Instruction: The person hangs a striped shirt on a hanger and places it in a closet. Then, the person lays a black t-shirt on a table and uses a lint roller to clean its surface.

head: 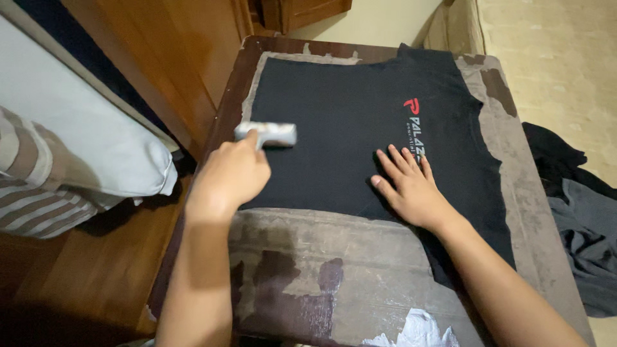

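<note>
Pinching a lint roller (267, 133) left of centre, the left hand (226, 177) lays its long axis across the black shirt (347, 141) on the worn tabletop (308, 257); the right hand (411, 186), its grip spread flat, pins cloth just right of it.

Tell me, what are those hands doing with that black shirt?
A person has a black T-shirt spread flat on a worn brown table. The left hand holds a lint roller against the cloth. The right hand lies flat on the shirt, fingers spread, pressing it down. More dark clothes lie heaped to the right.
</note>
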